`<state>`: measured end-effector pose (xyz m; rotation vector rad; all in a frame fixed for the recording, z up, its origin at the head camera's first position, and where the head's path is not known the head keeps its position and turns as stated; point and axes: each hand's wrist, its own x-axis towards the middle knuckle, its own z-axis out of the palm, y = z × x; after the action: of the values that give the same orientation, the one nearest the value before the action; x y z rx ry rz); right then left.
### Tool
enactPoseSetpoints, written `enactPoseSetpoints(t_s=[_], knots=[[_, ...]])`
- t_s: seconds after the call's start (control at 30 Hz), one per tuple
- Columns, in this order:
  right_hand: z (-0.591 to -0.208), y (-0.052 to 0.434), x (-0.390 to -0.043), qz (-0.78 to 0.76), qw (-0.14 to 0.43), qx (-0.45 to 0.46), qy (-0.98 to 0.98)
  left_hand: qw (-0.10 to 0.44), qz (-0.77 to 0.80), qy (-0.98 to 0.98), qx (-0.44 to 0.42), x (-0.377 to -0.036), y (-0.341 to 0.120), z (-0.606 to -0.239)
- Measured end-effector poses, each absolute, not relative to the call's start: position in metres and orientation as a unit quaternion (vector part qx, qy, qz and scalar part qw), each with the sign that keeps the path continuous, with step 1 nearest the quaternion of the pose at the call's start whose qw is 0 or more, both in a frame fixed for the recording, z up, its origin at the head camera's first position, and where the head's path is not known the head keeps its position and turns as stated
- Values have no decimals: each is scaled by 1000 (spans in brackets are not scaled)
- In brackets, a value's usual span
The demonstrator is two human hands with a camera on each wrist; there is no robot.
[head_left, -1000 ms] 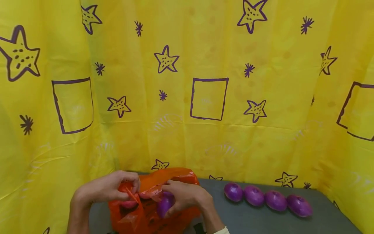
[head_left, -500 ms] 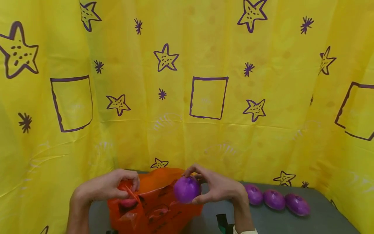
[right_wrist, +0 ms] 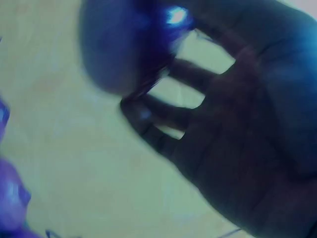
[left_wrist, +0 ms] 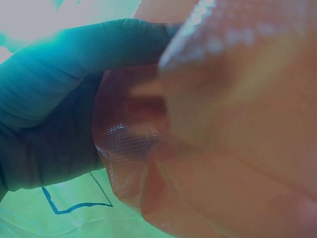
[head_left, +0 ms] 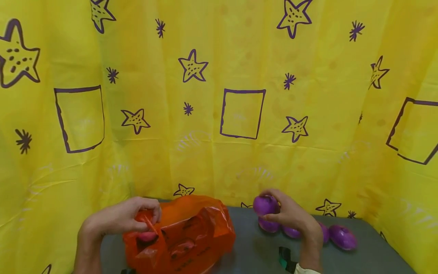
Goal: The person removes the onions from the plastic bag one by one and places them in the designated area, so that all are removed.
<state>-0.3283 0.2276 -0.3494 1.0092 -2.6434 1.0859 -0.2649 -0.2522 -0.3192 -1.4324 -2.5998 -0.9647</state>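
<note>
My left hand (head_left: 137, 217) pinches the rim of an orange plastic bag (head_left: 186, 236) that lies on the grey table (head_left: 253, 251); the left wrist view shows the fingers (left_wrist: 74, 54) closed on the orange plastic bag (left_wrist: 218, 124) up close. A pink thing (head_left: 147, 236) shows inside the bag's mouth. My right hand (head_left: 287, 213) holds a purple onion (head_left: 265, 204) in its fingertips, just above the left end of a row of purple onions (head_left: 342, 236). In the blurred right wrist view the purple onion (right_wrist: 124, 44) sits against the fingers (right_wrist: 163, 114).
A yellow sheet (head_left: 239, 106) printed with purple stars and squares closes off the back and both sides of the table. A dark green thing (head_left: 284, 259) lies near the front edge by my right wrist.
My right hand has drawn the purple onion out of the bag and carried it right, over to the row of onions. My left hand has kept its hold on the bag.
</note>
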Motion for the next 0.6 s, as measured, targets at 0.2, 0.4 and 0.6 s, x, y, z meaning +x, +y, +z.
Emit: enactPoseSetpoints(t_s=[0.2, 0.4, 0.6], knots=[[-366, 246, -329, 325, -41, 206, -922, 7, -314, -833, -455, -265, -253, -320], [-389, 247, -329, 355, -138, 96, -920, 5, -314, -834, -454, -265, -254, -320], [-398, 244, -330, 373, -145, 50, -915, -5, -318, -830, -458, -265, -254, -320]])
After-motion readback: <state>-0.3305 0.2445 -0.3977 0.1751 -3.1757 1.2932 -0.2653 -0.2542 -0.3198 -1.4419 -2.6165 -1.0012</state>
